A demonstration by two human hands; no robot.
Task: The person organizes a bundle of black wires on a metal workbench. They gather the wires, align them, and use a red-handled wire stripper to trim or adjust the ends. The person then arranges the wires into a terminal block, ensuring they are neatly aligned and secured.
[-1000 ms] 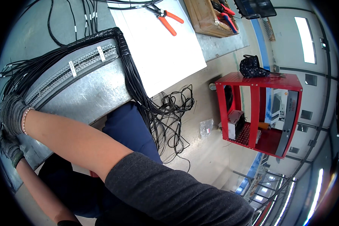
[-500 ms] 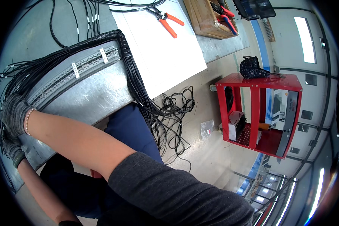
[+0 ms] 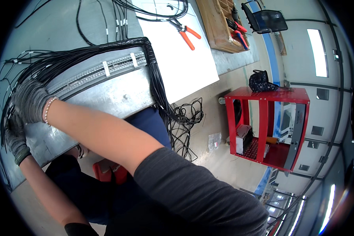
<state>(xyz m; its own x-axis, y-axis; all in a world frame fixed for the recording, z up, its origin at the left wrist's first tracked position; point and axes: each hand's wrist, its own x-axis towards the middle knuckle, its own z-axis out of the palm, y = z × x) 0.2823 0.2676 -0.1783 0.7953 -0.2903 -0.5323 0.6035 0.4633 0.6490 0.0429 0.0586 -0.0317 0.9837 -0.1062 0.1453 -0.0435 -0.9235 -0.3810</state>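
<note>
The view has swung; the right hand (image 3: 31, 101) and left hand (image 3: 15, 135) stay close together beside the black wires (image 3: 72, 57), so work seemingly remains there; whether hidden fingertips clamp any, I cannot tell.

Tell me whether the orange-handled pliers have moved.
No; the pliers lie in the same place on the white sheet; only the view shifted.

I count my two gloved hands (image 3: 32, 101) — one terminal strip (image 3: 120, 67), two white tags (image 3: 106, 68) on it — one red cart (image 3: 264, 129).
</note>
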